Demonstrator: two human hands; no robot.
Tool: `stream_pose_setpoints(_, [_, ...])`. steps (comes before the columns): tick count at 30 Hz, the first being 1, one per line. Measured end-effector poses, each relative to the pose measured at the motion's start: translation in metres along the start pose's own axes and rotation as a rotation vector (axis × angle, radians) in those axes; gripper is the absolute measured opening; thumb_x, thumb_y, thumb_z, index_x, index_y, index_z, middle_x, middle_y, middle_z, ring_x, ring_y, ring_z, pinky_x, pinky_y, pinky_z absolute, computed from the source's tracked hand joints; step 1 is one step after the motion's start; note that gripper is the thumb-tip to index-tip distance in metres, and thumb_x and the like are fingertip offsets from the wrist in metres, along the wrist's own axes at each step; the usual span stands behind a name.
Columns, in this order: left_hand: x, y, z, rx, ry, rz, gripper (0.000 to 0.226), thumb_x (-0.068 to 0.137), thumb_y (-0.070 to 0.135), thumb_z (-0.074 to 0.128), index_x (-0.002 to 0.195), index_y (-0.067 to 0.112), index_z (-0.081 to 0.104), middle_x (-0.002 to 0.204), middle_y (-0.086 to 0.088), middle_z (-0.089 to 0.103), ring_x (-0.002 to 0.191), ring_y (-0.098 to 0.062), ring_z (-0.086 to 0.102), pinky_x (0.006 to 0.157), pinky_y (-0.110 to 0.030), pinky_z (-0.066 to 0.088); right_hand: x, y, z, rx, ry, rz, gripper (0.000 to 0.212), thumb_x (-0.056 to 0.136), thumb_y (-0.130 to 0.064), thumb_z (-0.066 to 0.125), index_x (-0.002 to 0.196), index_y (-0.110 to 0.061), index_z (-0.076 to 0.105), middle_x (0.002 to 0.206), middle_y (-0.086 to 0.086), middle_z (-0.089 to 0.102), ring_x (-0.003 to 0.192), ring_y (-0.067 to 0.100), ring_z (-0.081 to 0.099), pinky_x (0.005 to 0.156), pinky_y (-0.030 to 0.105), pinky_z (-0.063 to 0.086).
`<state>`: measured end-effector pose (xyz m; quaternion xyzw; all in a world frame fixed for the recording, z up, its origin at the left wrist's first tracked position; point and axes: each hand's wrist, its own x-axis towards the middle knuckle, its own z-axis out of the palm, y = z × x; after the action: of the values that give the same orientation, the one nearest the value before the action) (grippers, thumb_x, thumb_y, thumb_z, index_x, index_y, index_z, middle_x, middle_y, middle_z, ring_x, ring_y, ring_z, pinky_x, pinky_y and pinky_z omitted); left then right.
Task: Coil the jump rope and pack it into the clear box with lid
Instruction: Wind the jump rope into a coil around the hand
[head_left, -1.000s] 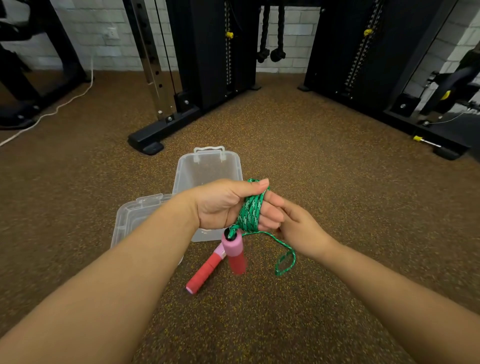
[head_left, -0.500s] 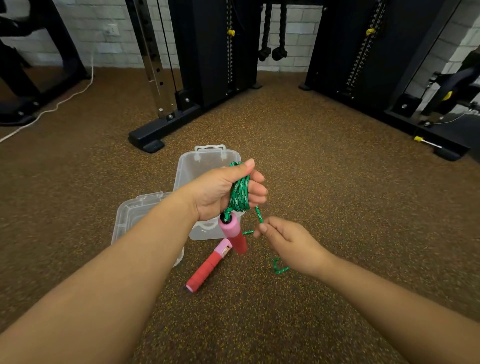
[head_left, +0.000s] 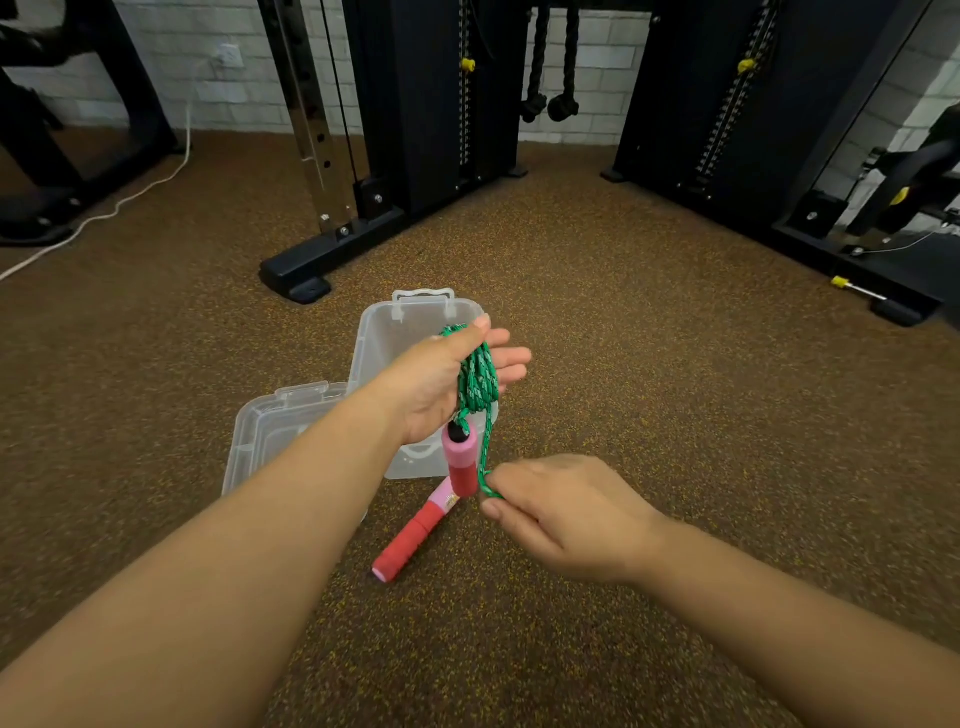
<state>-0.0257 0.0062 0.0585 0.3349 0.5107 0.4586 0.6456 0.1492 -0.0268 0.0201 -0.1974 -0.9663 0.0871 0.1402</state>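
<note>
From the head camera, a clear box (head_left: 382, 332) stands open on the speckled floor (head_left: 675, 395) just beyond the left hand (head_left: 439, 384), and what shows of its inside past the hand looks bare. Its lid (head_left: 270, 431) lies flat on the floor touching the box's near left corner, partly under the left forearm. The left hand is raised over the box with its fingers spread and the thumb pressed down on top of a green rope coil (head_left: 479, 382) wound around the palm, the loops running roughly up and down. One pink handle (head_left: 460, 461) hangs from the coil just below that hand, long axis near vertical, black cap end up. A single strand drops beside it into the right hand (head_left: 566, 512), which is closed in a pinch on the rope. The second handle (head_left: 415, 535) lies on the floor between the two forearms, pointing diagonally from near-left up toward the box.
</note>
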Motion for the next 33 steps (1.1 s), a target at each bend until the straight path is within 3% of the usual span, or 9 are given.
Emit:
stream_pose_setpoints(5, [-0.005, 0.002, -0.001, 0.116, -0.145, -0.204, 0.109, 0.075, 0.082, 0.0, 0.125, 0.002, 0.053, 0.113, -0.019, 0.069, 0.103, -0.025, 0.067, 0.093, -0.034, 0.048, 0.012, -0.006, -0.031, 0.067, 0.094, -0.038, 0.031, 0.095, -0.035, 0.033, 0.088, -0.017, 0.056, 0.072, -0.005, 0.057, 0.061, 0.017, 0.049, 0.057, 0.03, 0.042])
stream_pose_setpoints(9, [-0.01, 0.0, 0.001, 0.282, -0.211, -0.249, 0.108, 0.072, 0.085, -0.004, 0.079, -0.003, 0.059, 0.065, -0.011, 0.067, 0.061, -0.017, 0.067, 0.068, -0.022, 0.05, 0.019, 0.01, -0.051, 0.087, 0.166, 0.076, 0.032, 0.096, -0.039, 0.031, 0.096, -0.019, 0.057, 0.08, -0.007, 0.061, 0.071, 0.013, 0.058, 0.061, 0.037, 0.052])
stream_pose_setpoints(13, [-0.009, -0.003, -0.003, 0.351, -0.361, -0.332, 0.127, 0.059, 0.095, 0.006, 0.108, -0.009, 0.06, 0.107, -0.035, 0.058, 0.093, -0.036, 0.064, 0.093, -0.038, 0.046, 0.02, 0.026, -0.06, 0.078, 0.25, 0.179, 0.035, 0.093, -0.044, 0.032, 0.101, -0.023, 0.058, 0.09, -0.008, 0.063, 0.082, 0.011, 0.059, 0.07, 0.036, 0.051])
stream_pose_setpoints(16, [-0.013, -0.001, -0.002, 0.35, -0.55, -0.402, 0.127, 0.054, 0.095, 0.01, 0.115, -0.005, 0.059, 0.102, -0.037, 0.062, 0.09, -0.039, 0.067, 0.092, -0.04, 0.049, 0.021, 0.039, -0.06, 0.164, 0.31, 0.271, 0.025, 0.094, -0.043, 0.043, 0.099, -0.026, 0.061, 0.087, -0.013, 0.063, 0.081, 0.007, 0.058, 0.072, 0.036, 0.05])
stream_pose_setpoints(18, [-0.015, 0.001, -0.002, 0.336, -0.662, -0.423, 0.121, 0.061, 0.09, 0.013, 0.118, -0.005, 0.06, 0.088, -0.022, 0.072, 0.079, -0.029, 0.07, 0.086, -0.035, 0.053, 0.02, 0.048, -0.056, 0.221, 0.331, 0.338, 0.019, 0.095, -0.037, 0.049, 0.098, -0.025, 0.063, 0.084, -0.014, 0.063, 0.078, 0.008, 0.057, 0.072, 0.037, 0.05])
stream_pose_setpoints(24, [-0.022, 0.005, 0.001, 0.314, -0.7, -0.319, 0.052, 0.093, 0.039, 0.038, 0.12, 0.0, 0.059, 0.083, -0.008, 0.075, 0.074, -0.018, 0.071, 0.078, -0.027, 0.054, 0.011, 0.057, -0.025, 0.413, 0.209, 0.491, 0.016, 0.095, -0.037, 0.045, 0.088, -0.039, 0.059, 0.085, -0.007, 0.069, 0.082, 0.014, 0.063, 0.078, 0.043, 0.051])
stream_pose_setpoints(28, [-0.021, 0.002, 0.003, 0.268, -0.648, -0.283, 0.044, 0.091, 0.036, 0.041, 0.111, 0.005, 0.066, 0.078, -0.007, 0.075, 0.069, -0.015, 0.071, 0.072, -0.025, 0.056, 0.006, 0.053, -0.005, 0.577, 0.156, 0.552, 0.024, 0.098, -0.033, 0.043, 0.092, -0.024, 0.064, 0.091, 0.003, 0.07, 0.089, 0.025, 0.064, 0.082, 0.049, 0.05])
stream_pose_setpoints(31, [-0.02, 0.002, 0.005, 0.158, -0.53, -0.227, 0.042, 0.087, 0.035, 0.043, 0.098, 0.006, 0.071, 0.069, -0.006, 0.073, 0.062, -0.015, 0.069, 0.068, -0.025, 0.056, 0.004, 0.046, 0.008, 0.653, 0.102, 0.588, 0.032, 0.093, -0.048, 0.041, 0.102, -0.028, 0.064, 0.097, 0.002, 0.071, 0.091, 0.029, 0.066, 0.084, 0.051, 0.052])
stream_pose_setpoints(33, [-0.017, 0.002, 0.005, 0.073, -0.47, -0.196, 0.04, 0.086, 0.034, 0.044, 0.095, 0.005, 0.071, 0.067, -0.007, 0.072, 0.059, -0.016, 0.068, 0.065, -0.025, 0.056, 0.003, 0.045, 0.013, 0.642, 0.092, 0.587, 0.03, 0.096, -0.04, 0.041, 0.107, -0.022, 0.063, 0.094, 0.005, 0.07, 0.078, 0.022, 0.065, 0.075, 0.044, 0.054])
